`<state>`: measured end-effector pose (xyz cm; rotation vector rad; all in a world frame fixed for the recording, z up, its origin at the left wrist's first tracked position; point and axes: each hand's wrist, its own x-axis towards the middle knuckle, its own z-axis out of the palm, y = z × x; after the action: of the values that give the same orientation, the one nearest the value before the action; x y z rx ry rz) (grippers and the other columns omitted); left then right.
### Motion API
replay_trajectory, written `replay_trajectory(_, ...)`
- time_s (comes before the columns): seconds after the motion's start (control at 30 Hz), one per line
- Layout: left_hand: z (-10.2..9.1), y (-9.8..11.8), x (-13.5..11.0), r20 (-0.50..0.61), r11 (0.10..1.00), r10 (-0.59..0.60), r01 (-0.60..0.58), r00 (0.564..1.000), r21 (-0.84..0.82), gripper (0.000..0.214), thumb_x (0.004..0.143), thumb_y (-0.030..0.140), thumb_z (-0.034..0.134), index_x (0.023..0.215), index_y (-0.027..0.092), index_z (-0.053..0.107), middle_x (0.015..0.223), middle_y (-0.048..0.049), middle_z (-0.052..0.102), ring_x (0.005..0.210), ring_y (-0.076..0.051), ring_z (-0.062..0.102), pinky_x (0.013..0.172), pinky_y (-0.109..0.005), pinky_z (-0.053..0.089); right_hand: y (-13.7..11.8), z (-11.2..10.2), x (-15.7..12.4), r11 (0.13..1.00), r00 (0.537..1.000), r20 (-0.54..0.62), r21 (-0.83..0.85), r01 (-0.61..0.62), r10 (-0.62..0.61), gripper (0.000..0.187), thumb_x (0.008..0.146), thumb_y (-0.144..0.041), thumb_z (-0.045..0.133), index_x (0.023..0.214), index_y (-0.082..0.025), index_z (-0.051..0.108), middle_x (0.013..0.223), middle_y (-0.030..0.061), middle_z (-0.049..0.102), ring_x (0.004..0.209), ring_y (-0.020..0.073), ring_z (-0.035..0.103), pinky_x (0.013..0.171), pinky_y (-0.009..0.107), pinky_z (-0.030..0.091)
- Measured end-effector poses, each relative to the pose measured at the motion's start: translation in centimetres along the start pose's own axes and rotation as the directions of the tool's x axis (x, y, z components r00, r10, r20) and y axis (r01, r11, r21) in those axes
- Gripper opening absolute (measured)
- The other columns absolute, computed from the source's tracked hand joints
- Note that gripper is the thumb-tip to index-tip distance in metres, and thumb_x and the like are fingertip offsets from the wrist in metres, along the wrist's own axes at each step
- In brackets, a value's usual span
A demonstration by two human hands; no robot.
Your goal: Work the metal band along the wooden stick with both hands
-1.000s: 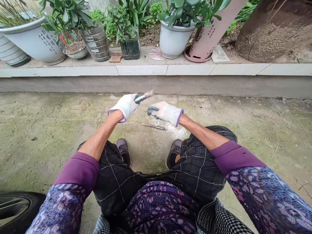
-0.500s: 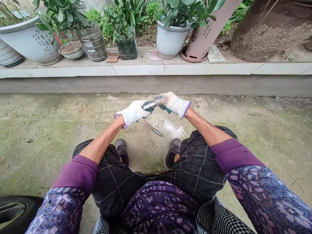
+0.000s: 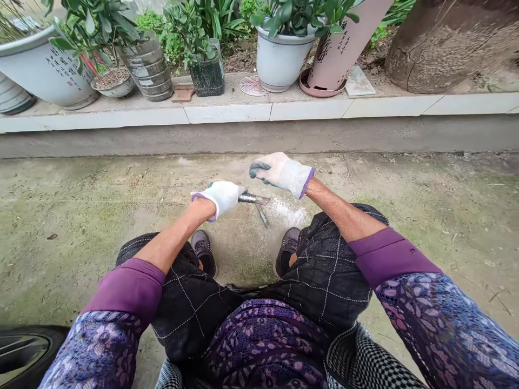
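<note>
The left hand [image 3: 224,197], in a white glove with a purple cuff, was grasping a silvery, ridged tool [image 3: 248,198] by one end, its brownish tip pointing right. The tool was between the far edge of the concrete floor [image 3: 101,227] and the person's shoes [image 3: 201,249]; whether it touched the floor could not be told. The right hand [image 3: 281,172], gloved alike, hung nearer the floor's far edge, its dark-coated fingers curled; whether they had closed on anything could not be told. A thin rod [image 3: 263,217] lay on the floor, its upper part hidden behind the tool. White powder [image 3: 288,212] was scattered just right of both. Along the floor's far edge ran a low wall [image 3: 121,140] topped by a tiled ledge [image 3: 227,112], bearing a square green container [image 3: 207,78], a white pot [image 3: 281,62] and a pink pot [image 3: 334,65]. A tyre [image 3: 57,340] showed near the floor's near left corner
</note>
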<state>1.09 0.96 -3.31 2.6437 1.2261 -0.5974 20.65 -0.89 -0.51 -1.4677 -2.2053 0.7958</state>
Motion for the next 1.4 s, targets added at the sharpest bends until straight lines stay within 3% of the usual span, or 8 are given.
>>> replay_trajectory(0.13, -1.3, 1.7, -1.5, -0.144, 0.936, 0.076, -0.121, 0.987, -0.330, 0.021, 0.085, 0.027, 0.055, 0.099, 0.020, 0.070, 0.080, -0.0047, 0.070, 0.071, -0.018, 0.065, 0.066, -0.027, 0.049, 1.4, -0.9, 0.4, 0.983, 0.984, -0.064, 0.084, -0.160, 0.166, 0.022, 0.082, -0.024, 0.054, 0.088, -0.013, 0.071, 0.065, 0.0004, 0.058, 0.054, 0.0089, 0.046, 0.054, 0.024, 0.034)
replay_trajectory(0.37, -3.6, -0.2, -2.3, -0.242, 0.531, -0.327, -0.034, 0.914, -0.847, 0.031, 0.079, 0.024, 0.060, 0.109, 0.016, 0.065, 0.068, -0.0010, 0.061, 0.049, -0.009, 0.051, 0.044, -0.019, 0.039, -0.3, 1.2, -0.1, 0.973, 0.982, 0.046, 0.133, -0.189, 0.184, 0.026, 0.085, -0.023, 0.051, 0.098, -0.014, 0.072, 0.064, -0.0003, 0.058, 0.048, 0.0081, 0.045, 0.048, 0.022, 0.033)
replay_trajectory(0.47, -2.8, -1.5, -0.9, -0.210, 0.651, -0.375, 0.096, 0.903, -0.753, 0.028, 0.082, 0.026, 0.058, 0.108, 0.016, 0.065, 0.069, -0.0023, 0.063, 0.051, -0.011, 0.054, 0.048, -0.021, 0.043, -1.6, 2.1, -0.6, 0.992, 0.986, 0.147, 0.089, -0.092, 0.078, 0.023, 0.085, -0.020, 0.051, 0.091, -0.015, 0.072, 0.070, 0.0004, 0.064, 0.052, 0.0078, 0.049, 0.052, 0.021, 0.035)
replay_trajectory(0.63, -0.6, -1.2, 0.6, -0.106, 0.978, -0.166, 0.150, 0.980, -0.145, 0.025, 0.088, 0.022, 0.051, 0.103, 0.018, 0.070, 0.084, -0.0110, 0.071, 0.076, -0.022, 0.067, 0.067, -0.030, 0.048, -1.6, 1.3, -0.4, 1.000, 0.993, 0.115, -0.017, -0.004, 0.006, 0.019, 0.084, -0.018, 0.054, 0.084, -0.015, 0.073, 0.072, 0.0013, 0.065, 0.059, 0.0096, 0.052, 0.057, 0.022, 0.036)
replay_trajectory(0.83, -1.1, 1.2, -0.8, -0.142, 0.949, 0.041, -0.083, 0.989, -0.305, 0.018, 0.085, 0.023, 0.057, 0.096, 0.019, 0.071, 0.080, -0.0052, 0.070, 0.072, -0.017, 0.064, 0.066, -0.025, 0.046, 1.2, -0.4, 0.5, 0.982, 0.984, -0.047, 0.084, -0.169, 0.173, 0.021, 0.080, -0.017, 0.055, 0.090, -0.013, 0.073, 0.069, 0.0015, 0.063, 0.055, 0.0090, 0.050, 0.052, 0.022, 0.037)
replay_trajectory(1.07, -3.8, -0.1, -2.2, -0.245, 0.552, -0.306, -0.038, 0.920, -0.833, 0.032, 0.082, 0.026, 0.060, 0.111, 0.016, 0.066, 0.071, -0.0025, 0.063, 0.051, -0.009, 0.050, 0.047, -0.020, 0.041, 0.2, 1.1, -0.1, 0.971, 0.987, -0.009, 0.184, -0.156, 0.160, 0.024, 0.083, -0.021, 0.052, 0.093, -0.013, 0.072, 0.066, 0.0008, 0.060, 0.050, 0.0079, 0.048, 0.048, 0.021, 0.037)
replay_trajectory(1.27, -1.9, -1.8, 0.1, -0.170, 0.920, -0.232, 0.160, 0.958, -0.358, 0.025, 0.085, 0.028, 0.055, 0.102, 0.018, 0.070, 0.080, -0.0079, 0.069, 0.071, -0.019, 0.064, 0.065, -0.028, 0.048, -2.1, 1.6, -0.7, 0.992, 0.990, 0.141, 0.119, -0.044, 0.027, 0.022, 0.083, -0.019, 0.053, 0.090, -0.015, 0.073, 0.071, 0.0008, 0.065, 0.055, 0.0086, 0.052, 0.053, 0.022, 0.036)
replay_trajectory(1.4, -0.6, -0.7, 0.7, -0.058, 0.991, -0.060, 0.052, 0.997, -0.126, 0.027, 0.083, 0.023, 0.054, 0.103, 0.020, 0.072, 0.080, -0.0080, 0.070, 0.077, -0.022, 0.067, 0.069, -0.030, 0.047, -1.2, 0.5, -0.2, 0.995, 0.996, 0.060, 0.066, -0.070, 0.066, 0.018, 0.081, -0.017, 0.056, 0.083, -0.013, 0.073, 0.068, 0.0009, 0.063, 0.055, 0.0089, 0.050, 0.053, 0.023, 0.036)
